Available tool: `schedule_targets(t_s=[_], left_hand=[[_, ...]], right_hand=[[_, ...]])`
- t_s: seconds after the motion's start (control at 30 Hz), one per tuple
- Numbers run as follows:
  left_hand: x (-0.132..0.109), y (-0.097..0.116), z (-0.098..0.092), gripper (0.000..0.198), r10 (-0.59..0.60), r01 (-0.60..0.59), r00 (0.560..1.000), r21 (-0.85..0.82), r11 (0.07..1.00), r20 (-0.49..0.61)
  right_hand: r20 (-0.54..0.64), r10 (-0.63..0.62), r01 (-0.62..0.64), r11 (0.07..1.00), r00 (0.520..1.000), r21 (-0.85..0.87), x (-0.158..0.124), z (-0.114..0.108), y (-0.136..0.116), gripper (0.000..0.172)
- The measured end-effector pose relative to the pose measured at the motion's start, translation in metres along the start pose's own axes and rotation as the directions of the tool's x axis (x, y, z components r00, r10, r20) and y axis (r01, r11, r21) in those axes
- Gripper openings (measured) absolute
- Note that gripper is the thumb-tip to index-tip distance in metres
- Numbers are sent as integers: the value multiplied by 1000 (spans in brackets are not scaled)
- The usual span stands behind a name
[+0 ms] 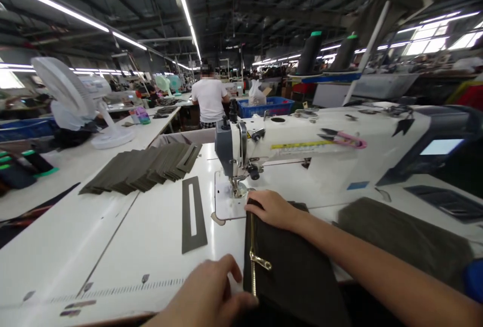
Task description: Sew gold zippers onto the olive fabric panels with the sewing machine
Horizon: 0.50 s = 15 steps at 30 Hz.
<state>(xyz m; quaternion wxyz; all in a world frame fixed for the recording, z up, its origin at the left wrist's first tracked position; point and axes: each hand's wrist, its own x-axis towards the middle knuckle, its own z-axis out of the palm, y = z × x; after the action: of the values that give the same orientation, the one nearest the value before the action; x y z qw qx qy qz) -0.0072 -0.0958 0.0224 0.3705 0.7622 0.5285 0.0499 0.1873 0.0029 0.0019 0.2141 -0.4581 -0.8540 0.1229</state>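
Currently I'm pressing my open right grip [270,210] on the dark panel [289,261] near the presser foot [237,189]; my left grip [206,291] is curling by the zipper [252,251], hold unclear.

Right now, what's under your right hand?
Under your right hand lies dark olive fabric with a gold zipper along its edge. The fabric beneath your palm is covered and can't be seen.

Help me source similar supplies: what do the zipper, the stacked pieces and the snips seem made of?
The zipper looks like metal with a brass tone, going by the yellow shine on its teeth and pull. The stacked pieces seem a matte olive fabric or synthetic leather; their dull surface leaves that open. The snips appear to have dark steel blades and glossy pink plastic handles.
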Motion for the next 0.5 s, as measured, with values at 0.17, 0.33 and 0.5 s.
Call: schedule_targets(t_s=[0.17,0.33,0.5], left_hand=[[30,9,-34,76,468,-410,884,493,768,5],[50,2,-28,98,524,-493,844,546,678,112],[58,6,-25,96,518,-425,855,562,709,-6]], right_hand=[[-67,20,-23,999,998,-46,2,-17,2,22],[-226,426,-473,848,876,-237,-40,-45,22,45],[-197,658,-687,706,726,-173,-61,-47,32,49]])
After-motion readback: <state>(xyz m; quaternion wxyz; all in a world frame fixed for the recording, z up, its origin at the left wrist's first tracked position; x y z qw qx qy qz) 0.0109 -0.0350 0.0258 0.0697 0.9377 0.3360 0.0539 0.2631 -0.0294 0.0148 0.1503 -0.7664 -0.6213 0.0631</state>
